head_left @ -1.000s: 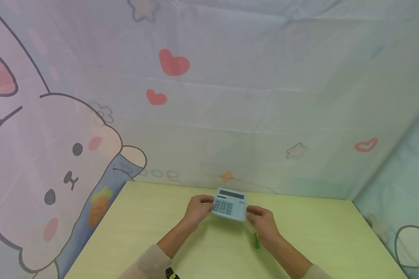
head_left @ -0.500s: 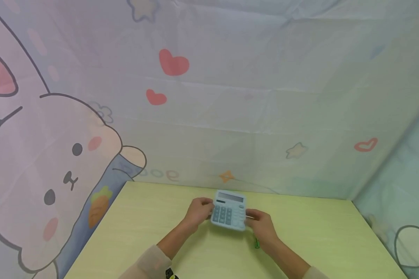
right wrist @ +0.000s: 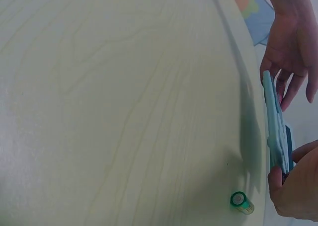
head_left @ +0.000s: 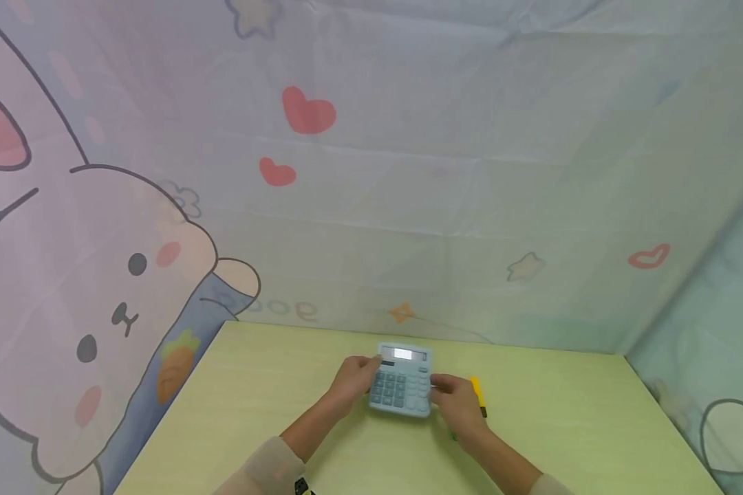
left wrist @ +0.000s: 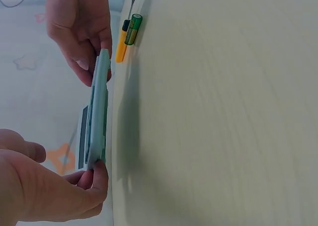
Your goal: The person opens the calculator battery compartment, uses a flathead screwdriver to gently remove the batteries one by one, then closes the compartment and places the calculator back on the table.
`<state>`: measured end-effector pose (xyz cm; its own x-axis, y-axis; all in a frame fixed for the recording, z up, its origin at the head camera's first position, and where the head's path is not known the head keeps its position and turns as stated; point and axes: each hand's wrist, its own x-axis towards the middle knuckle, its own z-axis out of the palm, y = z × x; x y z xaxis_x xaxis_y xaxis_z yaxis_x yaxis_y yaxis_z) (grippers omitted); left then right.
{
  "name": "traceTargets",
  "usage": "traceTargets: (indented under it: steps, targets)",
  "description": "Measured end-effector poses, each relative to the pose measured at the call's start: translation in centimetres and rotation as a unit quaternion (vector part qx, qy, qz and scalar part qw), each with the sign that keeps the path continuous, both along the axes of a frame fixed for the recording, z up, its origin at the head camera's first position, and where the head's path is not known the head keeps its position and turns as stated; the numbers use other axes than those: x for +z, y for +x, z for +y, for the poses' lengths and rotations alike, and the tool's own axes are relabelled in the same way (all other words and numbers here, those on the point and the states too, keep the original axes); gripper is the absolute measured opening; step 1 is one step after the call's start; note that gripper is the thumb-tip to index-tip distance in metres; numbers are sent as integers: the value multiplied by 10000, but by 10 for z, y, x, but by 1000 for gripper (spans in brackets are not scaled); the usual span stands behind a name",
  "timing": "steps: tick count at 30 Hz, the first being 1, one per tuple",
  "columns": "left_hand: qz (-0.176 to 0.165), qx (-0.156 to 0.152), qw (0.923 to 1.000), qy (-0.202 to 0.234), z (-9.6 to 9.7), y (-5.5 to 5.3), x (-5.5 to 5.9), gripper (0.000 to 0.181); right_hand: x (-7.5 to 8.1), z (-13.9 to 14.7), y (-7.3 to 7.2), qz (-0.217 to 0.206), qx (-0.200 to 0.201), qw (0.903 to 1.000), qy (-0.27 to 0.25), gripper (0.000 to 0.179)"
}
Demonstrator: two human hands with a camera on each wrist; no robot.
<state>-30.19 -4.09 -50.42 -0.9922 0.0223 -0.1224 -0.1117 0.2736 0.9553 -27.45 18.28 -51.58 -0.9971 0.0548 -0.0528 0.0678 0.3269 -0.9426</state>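
A pale blue calculator (head_left: 402, 379) is held above the table between both hands, keys and display facing up toward the head camera. My left hand (head_left: 351, 380) grips its left edge, fingers curled beneath; in the left wrist view the thumb is raised off the keys. On the opposite edge, my right hand (head_left: 461, 405) holds the calculator between thumb and fingers. Beneath the right hand lies a green battery (left wrist: 133, 30), mostly hidden in the head view. Beside it is a screwdriver (head_left: 478, 395) with a yellow and black handle; its metal shaft shows in the left wrist view.
The pale yellow-green table (head_left: 272, 371) runs back to a printed cloth backdrop (head_left: 408, 172) with hearts and a cartoon rabbit (head_left: 111, 302). At the lower edge, a black and yellow object (head_left: 303, 487) shows partly by the left sleeve (head_left: 263, 467).
The calculator has come slightly closer and left, and its face has tilted more toward the head camera. Light now glints on its display. The right hand has shifted left, uncovering the screwdriver handle.
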Motion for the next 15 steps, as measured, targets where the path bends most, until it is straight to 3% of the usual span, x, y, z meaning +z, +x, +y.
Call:
traceTargets:
  steps: [7,15]
  targets:
    - [15,87,9999,-86,0,-2,-3,56,-3,-3,-5,-31,119,9999,6,40]
    - [-31,189,9998,-40,1,-8,-7,56,-7,-10,-15,115,237,9986,464,47]
